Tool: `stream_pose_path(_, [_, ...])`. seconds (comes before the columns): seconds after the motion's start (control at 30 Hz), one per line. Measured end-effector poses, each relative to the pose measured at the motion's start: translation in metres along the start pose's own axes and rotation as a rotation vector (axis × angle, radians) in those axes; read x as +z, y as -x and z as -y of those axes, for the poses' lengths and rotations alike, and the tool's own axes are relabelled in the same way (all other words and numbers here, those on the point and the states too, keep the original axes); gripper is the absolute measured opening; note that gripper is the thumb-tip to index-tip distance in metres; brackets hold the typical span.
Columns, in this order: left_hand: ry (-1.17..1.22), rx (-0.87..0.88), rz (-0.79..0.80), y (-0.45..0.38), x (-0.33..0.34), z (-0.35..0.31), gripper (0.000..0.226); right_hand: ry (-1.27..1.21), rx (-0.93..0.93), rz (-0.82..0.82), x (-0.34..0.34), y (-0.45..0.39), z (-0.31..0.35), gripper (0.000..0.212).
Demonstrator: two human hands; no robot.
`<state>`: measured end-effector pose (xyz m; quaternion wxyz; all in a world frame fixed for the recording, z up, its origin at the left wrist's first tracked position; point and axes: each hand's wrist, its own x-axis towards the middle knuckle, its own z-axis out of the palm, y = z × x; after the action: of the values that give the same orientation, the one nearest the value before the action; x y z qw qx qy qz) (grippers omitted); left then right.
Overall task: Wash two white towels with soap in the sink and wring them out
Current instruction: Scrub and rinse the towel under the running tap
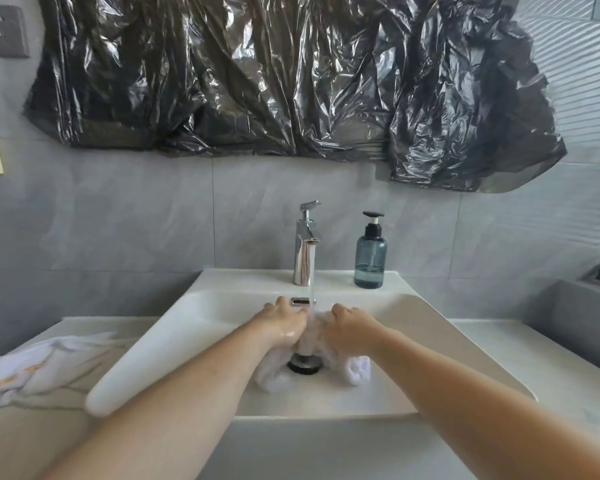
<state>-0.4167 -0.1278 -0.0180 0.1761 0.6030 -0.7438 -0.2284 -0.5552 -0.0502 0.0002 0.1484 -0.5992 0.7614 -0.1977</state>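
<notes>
Overhead, one crumpled sheet of black plastic (291, 74) covers most of the far wall. Below it one pale table (534, 362) runs left to right and carries one white sink (430, 317) set in its middle.

Two white towels are in view. The first towel (355, 368) is down in the basin, bunched under the running water, with loose ends trailing to the left and right of the single dark drain (305, 363). The second towel (39, 365) lies crumpled on the table at the near left, well apart from the basin; faint orange marks show on it.

Two bare forearms reach in from the near edge. The left hand (284, 322) and the right hand (352, 325) meet over the drain, each with fingers curled round the wet cloth, gripping the first towel between them. The knuckles of both face up, and the left hand looks wet and shiny.

One chrome tap (305, 251) stands at the far rim of the sink, a single stream of water (311, 275) falling from it onto the towel between the hands. Just right of the tap stands one blue-grey soap bottle (370, 256) with a black pump, upright and partly full. One small chrome overflow slot (300, 301) sits in the far wall of the basin, just beyond the left fingers.
</notes>
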Motion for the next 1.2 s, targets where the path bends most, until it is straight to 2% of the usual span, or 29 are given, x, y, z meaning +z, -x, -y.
stream_pose_path(0.07, [-0.077, 0.025, 0.007, 0.006, -0.004, 0.000, 0.066, 0.060, -0.033, 0.053, 0.001, 0.000, -0.003, 0.045])
stream_pose_path(0.1, [-0.083, 0.042, 0.031, 0.010, -0.007, -0.002, 0.074, 0.070, -0.078, 0.021, 0.000, 0.001, -0.005, 0.047])
stream_pose_path(0.17, [-0.096, 0.029, 0.157, 0.020, -0.011, -0.005, 0.090, 0.087, -0.142, -0.050, -0.003, 0.002, -0.006, 0.046])
stream_pose_path(0.23, [-0.174, 0.003, 0.253, 0.027, -0.008, -0.005, 0.097, 0.138, -0.124, -0.015, 0.000, 0.005, -0.010, 0.045])
stream_pose_path(0.33, [-0.199, 0.035, 0.164, 0.024, -0.002, 0.001, 0.079, 0.230, -0.104, 0.037, 0.007, 0.009, -0.013, 0.050])
stream_pose_path(0.43, [-0.088, 0.098, -0.050, 0.024, -0.003, -0.003, 0.048, 0.104, -0.088, -0.044, 0.005, 0.012, -0.005, 0.034])
stream_pose_path(0.47, [0.000, 0.115, -0.139, 0.024, -0.004, -0.007, 0.040, 0.046, -0.095, -0.072, 0.004, 0.011, -0.002, 0.023])
stream_pose_path(0.53, [0.323, 0.124, -0.239, 0.027, -0.006, -0.018, 0.042, -0.145, -0.072, -0.172, -0.004, 0.012, 0.005, 0.014])
stream_pose_path(0.63, [0.757, 0.091, -0.208, 0.022, -0.007, -0.029, 0.048, -0.411, -0.068, -0.360, -0.009, 0.010, 0.008, 0.020])
stream_pose_path(0.7, [0.880, 0.046, -0.204, 0.015, -0.007, -0.029, 0.037, -0.515, -0.141, -0.350, -0.006, 0.013, 0.012, 0.020])
stream_pose_path(0.8, [0.917, -0.021, -0.190, 0.003, -0.011, -0.025, 0.034, -0.622, -0.246, -0.329, -0.001, 0.020, 0.026, 0.015])
stream_pose_path(0.93, [0.900, 0.048, -0.168, 0.004, -0.010, -0.026, 0.045, -0.639, -0.108, -0.281, -0.008, 0.005, 0.027, 0.021])
stream_pose_path(1.03, [0.869, 0.072, -0.192, 0.006, -0.008, -0.025, 0.038, -0.607, -0.077, -0.278, -0.007, 0.003, 0.027, 0.021])
stream_pose_path(1.13, [0.912, -0.006, -0.241, 0.004, -0.013, -0.020, 0.026, -0.639, -0.159, -0.203, 0.007, 0.013, 0.031, 0.026])
stream_pose_path(1.2, [0.892, -0.017, -0.256, 0.000, -0.013, -0.019, 0.025, -0.656, -0.194, -0.181, 0.006, 0.015, 0.032, 0.024])
